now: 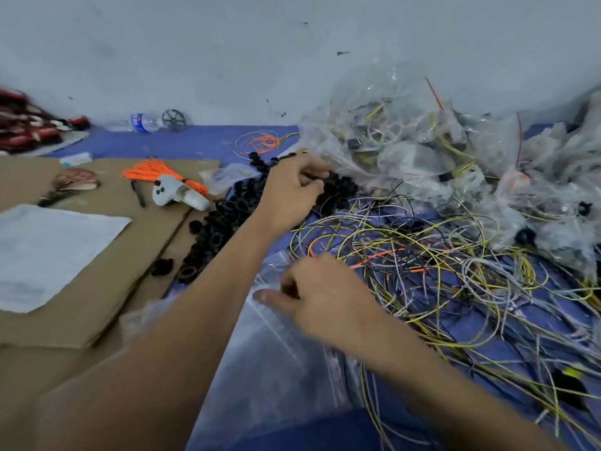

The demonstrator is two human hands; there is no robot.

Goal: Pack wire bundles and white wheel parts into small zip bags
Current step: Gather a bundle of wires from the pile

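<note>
My left hand [294, 190] reaches forward over a heap of small black ring parts [227, 213]; its fingers are curled among them, and whether they hold one is hidden. My right hand [320, 296] is blurred and pinches the top edge of a clear zip bag [270, 362] lying on the blue cloth. A tangle of loose yellow, grey and orange wires [439, 271] spreads to the right of both hands. A pile of filled clear bags [422, 148] with wires and white wheel parts rises behind the wires.
Flat cardboard [107, 271] covers the left, with white paper [42, 252], a white controller [172, 192] and an orange wire bundle [156, 169] on it. A water bottle [143, 122] and a black wheel [174, 119] lie by the wall.
</note>
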